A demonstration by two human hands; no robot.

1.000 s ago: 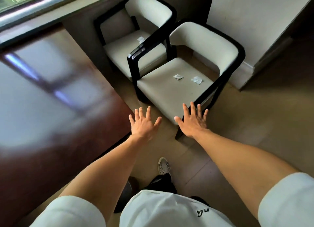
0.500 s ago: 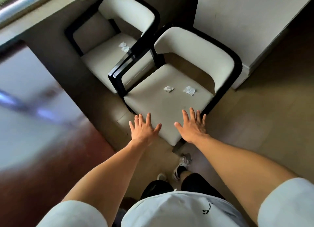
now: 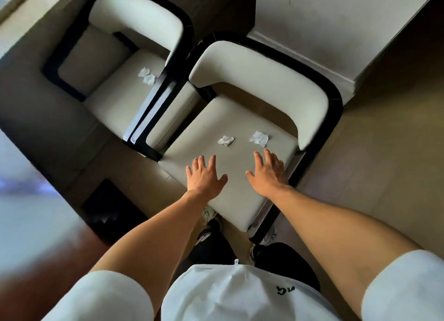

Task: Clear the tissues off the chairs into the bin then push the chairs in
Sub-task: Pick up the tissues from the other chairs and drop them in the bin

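Left hand: I see my left hand (image 3: pixel 204 176) spread flat, fingers straight and apart, over the front part of the near chair's seat; it has hold of nothing (whether the palm actually touches the cushion I cannot tell).
Right hand: my right hand (image 3: pixel 269 174) is likewise spread wide with straight fingers, empty, over the seat's right side, its fingertips (image 3: pixel 268 153) just short of the nearest tissue.
Near chair: the near chair (image 3: pixel 240 118), cream cushion in a black frame, stands right in front of me, its back toward the pale wall block (image 3: pixel 336 32).
Tissues on it: one crumpled tissue (image 3: pixel 225 140) lies mid-seat ahead of my left hand; a flatter tissue (image 3: pixel 259 138) lies to its right, the two apart from each other.
Far chair: the far chair (image 3: pixel 120 90) stands beside the near one on the left, their black arms touching or nearly so.
Tissues there: two small tissues (image 3: pixel 147 75) lie together on its seat, near its right arm.
Table: a dark glossy table (image 3: pixel 36 224) fills the left edge (blurred).
Below: a dark bin-like shape (image 3: pixel 108 210) shows on the floor by the table; I cannot make it out clearly.
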